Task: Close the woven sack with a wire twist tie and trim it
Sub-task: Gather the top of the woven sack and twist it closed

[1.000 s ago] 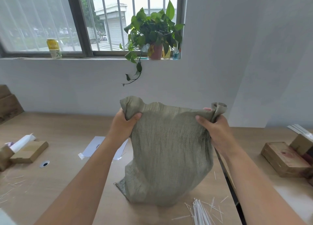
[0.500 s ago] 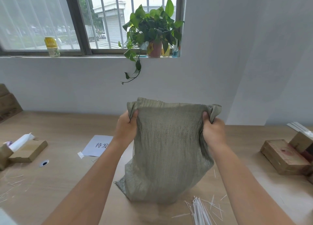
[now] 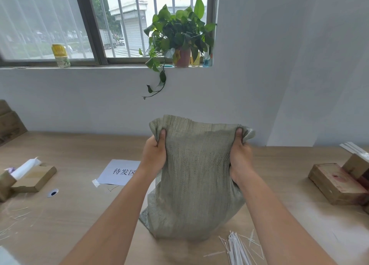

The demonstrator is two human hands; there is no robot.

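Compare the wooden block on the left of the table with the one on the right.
The left wooden block is pale, thin and flat, with a white roll resting at its far end. The right wooden block is thicker and darker, carries a reddish stain on top, and butts against another block behind it. The left one sits beside a small round mark on the table. Both are rectangular and lie flat.

Your left hand [image 3: 154,157] and right hand [image 3: 240,155] each grip a top corner of the grey-green woven sack [image 3: 196,185], which stands upright on the wooden table [image 3: 79,215]. A bundle of white twist ties [image 3: 236,248] lies near you, just right of the sack's base. A sheet of paper [image 3: 119,172] lies to its left.
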